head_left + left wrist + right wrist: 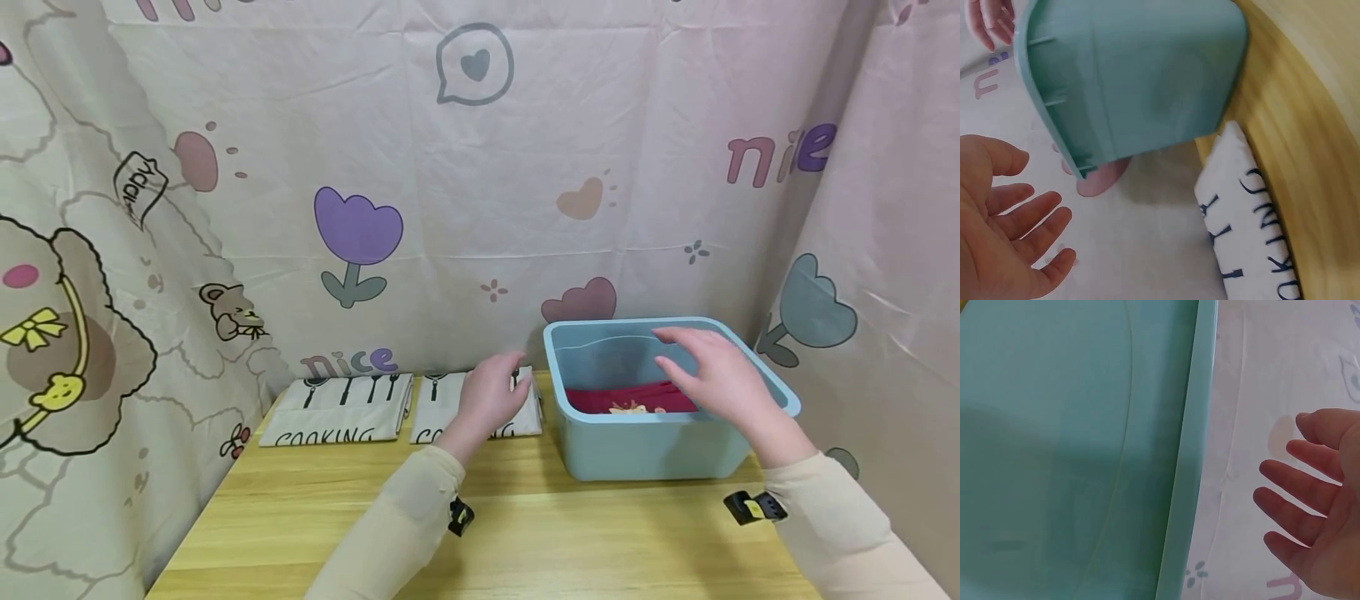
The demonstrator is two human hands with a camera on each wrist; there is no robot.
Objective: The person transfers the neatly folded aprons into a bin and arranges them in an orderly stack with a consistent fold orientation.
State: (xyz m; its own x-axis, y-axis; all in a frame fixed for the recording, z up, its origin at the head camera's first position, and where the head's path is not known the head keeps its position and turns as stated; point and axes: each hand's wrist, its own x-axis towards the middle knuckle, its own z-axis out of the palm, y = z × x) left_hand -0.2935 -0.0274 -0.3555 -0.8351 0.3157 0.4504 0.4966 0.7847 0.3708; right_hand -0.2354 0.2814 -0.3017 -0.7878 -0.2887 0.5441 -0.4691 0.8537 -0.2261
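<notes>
**Grip State and Item Count**

Your two hands are both released; neither grasps an item.

Your left hand (491, 393) is held over the right cloth (442, 408), hiding part of its print. The left wrist view shows the five digits loosely bent, with a gap between them and the cloth.

Your right hand (712, 371) is held over the right part of the bin (652, 450). The right wrist view shows five digits, relaxed and spaced apart, with none touching the rim.

Count two white cloths, both folded flat and set side by side at the rear of the table (570, 542). The left cloth (337, 417) shows four utensil prints above one line of lettering, "COOKING". The right cloth lies between it and the bin, just beside the bin.

Count one bin, light blue, upright on the table. Inside it is red cloth (585, 400) with a pale print; the front wall hides its lower part, so you cannot tell the number of pieces.

One printed curtain (465, 167) hangs behind the table. Your two sleeves (405, 517) are cream.
</notes>
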